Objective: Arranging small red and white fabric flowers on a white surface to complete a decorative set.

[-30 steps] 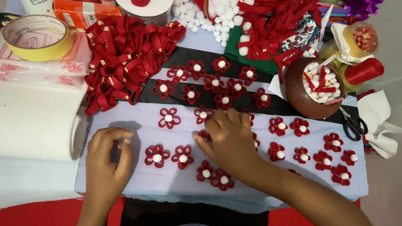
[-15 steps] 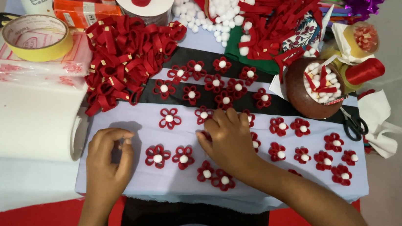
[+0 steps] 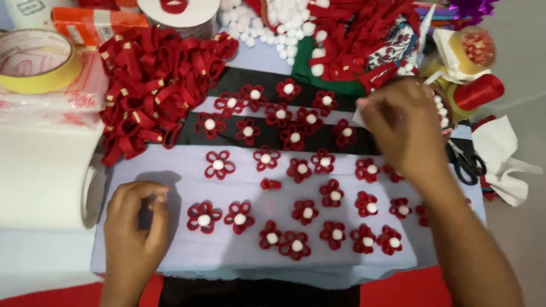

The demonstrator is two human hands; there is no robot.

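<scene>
Left hand (image 3: 135,217) is curled loosely, nothing held, pinning the pale sheet (image 3: 143,254) flat beside the ribbon flowers (image 3: 298,169). Right hand (image 3: 404,123) is reached over the supply bowl (image 3: 454,107); grip contents cannot be told.

Some thirty red ribbon flowers (image 3: 307,212), one yellow tape roll (image 3: 30,59), one pair of scissors (image 3: 467,164), two hands (image 3: 134,227).

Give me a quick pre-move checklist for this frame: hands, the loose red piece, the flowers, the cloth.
1. Right hand free of the flower rows: ok, it is up at the far right by the scissors.
2. What the right hand holds: cannot tell, its fingertips are hidden.
3. Left hand on the pale cloth: ok, it rests on it, fingers curled.
4. Loose red piece reachable: ok, it lies uncovered among the flowers.
5. Finished flowers undisturbed: ok, each shows a white centre.
6. Ribbon loop pile in view: ok, beside the tape roll.
</scene>
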